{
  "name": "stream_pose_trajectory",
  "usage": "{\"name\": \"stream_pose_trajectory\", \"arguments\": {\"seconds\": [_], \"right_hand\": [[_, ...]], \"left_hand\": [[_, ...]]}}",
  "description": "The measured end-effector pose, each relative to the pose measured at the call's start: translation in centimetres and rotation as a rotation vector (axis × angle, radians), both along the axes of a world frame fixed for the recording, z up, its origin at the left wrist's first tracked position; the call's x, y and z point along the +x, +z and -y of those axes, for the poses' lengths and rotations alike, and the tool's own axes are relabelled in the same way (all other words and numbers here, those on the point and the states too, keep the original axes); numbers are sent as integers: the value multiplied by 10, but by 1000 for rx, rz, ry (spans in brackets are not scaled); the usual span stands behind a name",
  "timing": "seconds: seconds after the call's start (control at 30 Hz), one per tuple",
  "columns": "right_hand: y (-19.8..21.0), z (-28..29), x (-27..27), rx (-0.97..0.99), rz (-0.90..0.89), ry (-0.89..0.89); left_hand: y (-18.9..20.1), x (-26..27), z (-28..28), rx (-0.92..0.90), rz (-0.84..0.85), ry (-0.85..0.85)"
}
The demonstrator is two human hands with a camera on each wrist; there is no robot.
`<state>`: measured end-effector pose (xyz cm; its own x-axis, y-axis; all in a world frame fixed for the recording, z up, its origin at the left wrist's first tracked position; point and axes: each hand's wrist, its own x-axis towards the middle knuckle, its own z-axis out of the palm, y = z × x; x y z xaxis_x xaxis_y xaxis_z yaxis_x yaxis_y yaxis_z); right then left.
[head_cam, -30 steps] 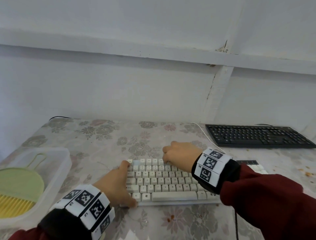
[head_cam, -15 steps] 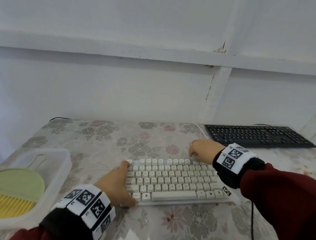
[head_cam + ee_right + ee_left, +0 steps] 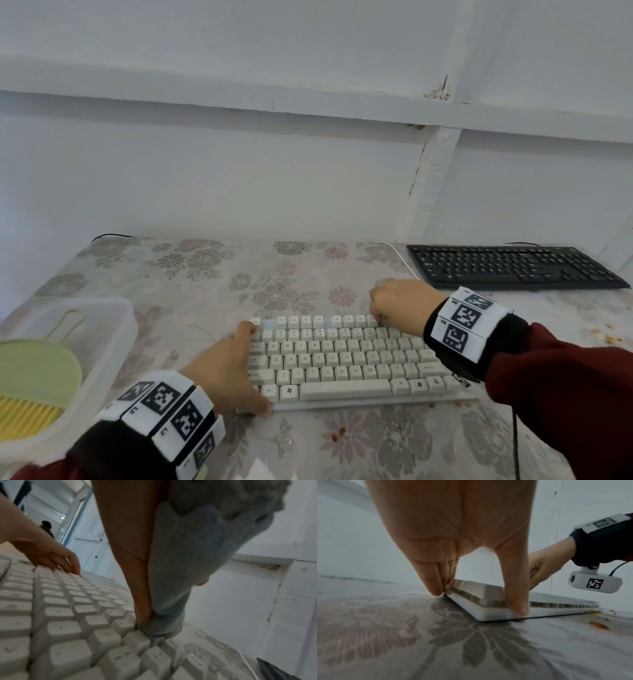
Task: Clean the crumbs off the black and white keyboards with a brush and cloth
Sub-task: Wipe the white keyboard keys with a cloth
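Observation:
The white keyboard (image 3: 342, 359) lies on the flowered tablecloth in front of me. My left hand (image 3: 233, 366) grips its left end, thumb (image 3: 517, 601) on the front edge and fingers (image 3: 435, 586) at the back corner. My right hand (image 3: 397, 301) is over the right part of the top key row, clutching a grey cloth (image 3: 197, 561) whose lower end touches the keys (image 3: 68, 615). The black keyboard (image 3: 513, 267) sits at the back right, untouched. A yellow-bristled brush (image 3: 24, 414) lies in a box on the left.
A clear plastic box (image 3: 113, 329) at the left edge holds a green dustpan (image 3: 37, 370) with the brush. Orange crumbs (image 3: 609, 337) lie on the cloth to the right of the white keyboard. A white cable (image 3: 400, 257) runs to the back wall.
My right hand with the cloth has slid rightwards along the top key row, from the middle towards the right end. The left hand has stayed on the keyboard's left end.

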<state>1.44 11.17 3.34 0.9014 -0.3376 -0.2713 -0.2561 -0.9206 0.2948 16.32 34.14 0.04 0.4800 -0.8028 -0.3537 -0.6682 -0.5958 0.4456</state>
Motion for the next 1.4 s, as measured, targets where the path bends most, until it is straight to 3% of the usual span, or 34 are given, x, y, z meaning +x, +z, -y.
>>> {"name": "stream_pose_trajectory", "arguments": {"seconds": [0.3,0.43,0.57,0.73,0.93,1.03,1.4], "right_hand": [[0,23,-4,81,108,-254],[3,23,-18,245,191,-252],[-3,25,-36,251,175,-269],[8,39,-43,187,87,-433],[18,18,-29,318,303,-326],[5,2,-23,368,252,-259],[15,36,-34,155,52,-427]], "left_hand": [[0,1,0,-4,-4,9],[-2,2,0,-4,-6,11],[-2,2,-1,6,-2,-1],[-2,2,-1,12,-5,-1],[-3,3,0,14,-15,6],[-3,3,0,13,-23,4],[-3,2,0,21,-10,5]]}}
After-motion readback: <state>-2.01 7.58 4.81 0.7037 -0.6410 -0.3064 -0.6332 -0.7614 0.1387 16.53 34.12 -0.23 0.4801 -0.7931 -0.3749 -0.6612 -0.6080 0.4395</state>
